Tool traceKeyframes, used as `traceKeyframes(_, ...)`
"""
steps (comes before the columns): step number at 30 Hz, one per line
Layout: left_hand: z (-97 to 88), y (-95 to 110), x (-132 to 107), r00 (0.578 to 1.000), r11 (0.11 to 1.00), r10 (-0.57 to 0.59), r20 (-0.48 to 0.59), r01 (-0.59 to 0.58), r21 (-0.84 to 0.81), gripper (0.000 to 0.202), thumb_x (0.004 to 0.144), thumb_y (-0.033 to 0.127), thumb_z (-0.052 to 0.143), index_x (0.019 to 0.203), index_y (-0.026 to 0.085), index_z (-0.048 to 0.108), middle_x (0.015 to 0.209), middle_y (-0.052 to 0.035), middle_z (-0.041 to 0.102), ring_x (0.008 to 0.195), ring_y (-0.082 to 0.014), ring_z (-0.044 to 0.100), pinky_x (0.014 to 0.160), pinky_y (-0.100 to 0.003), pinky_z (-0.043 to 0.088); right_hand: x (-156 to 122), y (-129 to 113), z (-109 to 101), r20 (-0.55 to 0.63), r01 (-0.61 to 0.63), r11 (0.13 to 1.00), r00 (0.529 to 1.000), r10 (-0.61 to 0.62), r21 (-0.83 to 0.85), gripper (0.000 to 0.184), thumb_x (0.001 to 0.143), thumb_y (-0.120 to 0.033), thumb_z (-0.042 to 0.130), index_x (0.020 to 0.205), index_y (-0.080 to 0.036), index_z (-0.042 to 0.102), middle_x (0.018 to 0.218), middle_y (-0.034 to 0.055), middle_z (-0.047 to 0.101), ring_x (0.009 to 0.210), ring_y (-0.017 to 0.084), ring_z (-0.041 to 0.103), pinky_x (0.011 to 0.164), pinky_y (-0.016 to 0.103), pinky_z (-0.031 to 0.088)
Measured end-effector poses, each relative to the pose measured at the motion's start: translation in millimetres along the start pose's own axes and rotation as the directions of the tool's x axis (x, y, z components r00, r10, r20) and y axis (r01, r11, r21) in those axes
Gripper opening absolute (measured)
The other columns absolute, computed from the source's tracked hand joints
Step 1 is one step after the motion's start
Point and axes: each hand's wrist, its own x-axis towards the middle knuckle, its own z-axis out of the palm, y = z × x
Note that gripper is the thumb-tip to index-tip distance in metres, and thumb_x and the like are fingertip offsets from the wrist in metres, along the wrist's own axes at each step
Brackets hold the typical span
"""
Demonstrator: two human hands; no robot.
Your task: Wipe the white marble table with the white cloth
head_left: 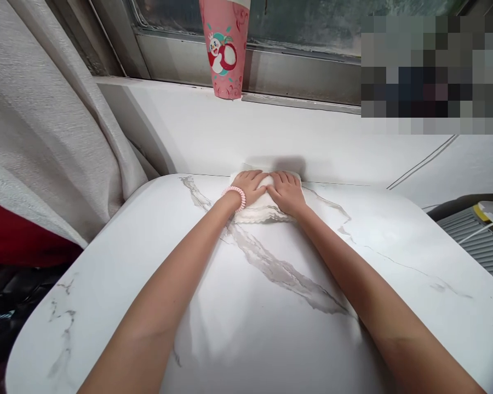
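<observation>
A folded white cloth (263, 214) lies at the far edge of the white marble-patterned table (139, 235), close against the wall. My left hand (248, 185) rests flat on the cloth's left half, fingers stretched out, with a pink coiled band (240, 196) around the wrist. On the right half my right hand (286, 191) is also laid flat, its fingers extended. Both thumbs point inward and come close together. The cloth under my palms is hidden, while its layered near edge shows towards me.
A pink paper cup (228, 60) with a cartoon snowman stands on the window ledge (181, 93) above the table. Beige curtains (53, 109) hang at the left. Thin cables (423, 161) run along the wall at right, near a grey ribbed object (472, 235). The upper right is pixelated.
</observation>
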Motion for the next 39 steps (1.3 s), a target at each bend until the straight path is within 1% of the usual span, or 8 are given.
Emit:
traceKeyframes(5,-8.2,-23,-14,0.998,0.998,-0.063,0.010,0.063,-0.018,0.052,0.095,0.038,0.036,0.144,0.022,0.044,0.150,-0.0059,0.044,0.138,-0.0245,0.038,0.117,-0.042,0.025,8,-23,8,0.002,0.036,0.998,0.999,-0.036,0.044,0.046,0.096,-0.030,0.035,0.136,-0.012,0.048,0.142,0.0135,0.050,0.132,0.028,0.039,0.112,0.044,0.024)
traceKeyframes(12,-11.9,-14,-37,0.996,0.995,-0.086,-0.008,0.086,0.041,0.052,0.096,0.034,0.033,0.144,0.019,0.043,0.151,-0.0088,0.043,0.138,-0.0253,0.038,0.117,-0.045,0.025,-8,-34,3,-0.010,0.052,0.991,0.999,-0.051,0.120,0.046,0.096,-0.028,0.034,0.136,-0.012,0.049,0.144,0.0121,0.049,0.135,0.026,0.037,0.114,0.043,0.022)
traceKeyframes(15,-16.6,-7,-60,0.999,0.998,-0.053,0.012,0.052,0.047,0.052,0.095,0.033,0.033,0.144,0.018,0.042,0.152,-0.0095,0.042,0.139,-0.0247,0.037,0.117,-0.046,0.025,-30,-43,-3,-0.003,0.069,0.990,0.998,-0.069,0.120,0.047,0.097,-0.028,0.034,0.138,-0.011,0.049,0.145,0.0126,0.048,0.137,0.026,0.036,0.115,0.043,0.021)
traceKeyframes(19,-23.3,10,-103,1.000,0.998,-0.013,0.018,0.012,0.067,0.052,0.096,0.032,0.031,0.144,0.016,0.042,0.152,-0.0116,0.041,0.140,-0.0249,0.036,0.118,-0.047,0.023,-73,-61,-14,-0.030,0.074,0.991,0.997,-0.071,0.109,0.047,0.097,-0.030,0.037,0.138,-0.010,0.049,0.146,0.0133,0.048,0.138,0.028,0.035,0.116,0.045,0.022)
traceKeyframes(24,-28.3,42,-164,1.000,0.996,0.021,0.009,-0.022,0.088,0.053,0.098,0.034,0.027,0.145,0.013,0.041,0.152,-0.0143,0.040,0.140,-0.0276,0.036,0.117,-0.051,0.024,-133,-81,-31,-0.061,0.112,0.987,0.992,-0.106,0.114,0.047,0.096,-0.031,0.038,0.137,-0.010,0.051,0.146,0.0140,0.048,0.138,0.028,0.037,0.117,0.046,0.023)
traceKeyframes(31,-34.9,89,-241,0.997,0.993,0.061,-0.057,-0.054,0.102,0.053,0.099,0.033,0.026,0.145,0.012,0.042,0.150,-0.0169,0.043,0.141,-0.0285,0.037,0.116,-0.054,0.029,-205,-97,-58,-0.010,0.225,0.962,0.974,-0.226,0.156,0.053,0.096,-0.034,0.039,0.142,-0.009,0.048,0.150,0.0170,0.042,0.142,0.032,0.031,0.118,0.056,0.023)
traceKeyframes(35,-38.0,104,-270,0.992,0.988,0.097,-0.081,-0.086,0.128,0.055,0.097,0.033,0.032,0.146,0.011,0.040,0.151,-0.0185,0.041,0.142,-0.0300,0.034,0.116,-0.054,0.031,-233,-106,-70,0.012,0.248,0.948,0.967,-0.256,0.200,0.055,0.094,-0.034,0.043,0.145,-0.012,0.043,0.153,0.0172,0.038,0.145,0.033,0.026,0.118,0.060,0.022)
traceKeyframes(39,-41.0,105,-282,0.991,0.987,0.108,-0.079,-0.097,0.130,0.057,0.096,0.033,0.035,0.150,0.016,0.034,0.152,-0.0149,0.040,0.143,-0.0288,0.034,0.115,-0.054,0.032,-242,-113,-73,0.023,0.250,0.940,0.965,-0.263,0.230,0.058,0.094,-0.033,0.045,0.148,-0.014,0.039,0.154,0.0164,0.036,0.146,0.033,0.023,0.117,0.062,0.022)
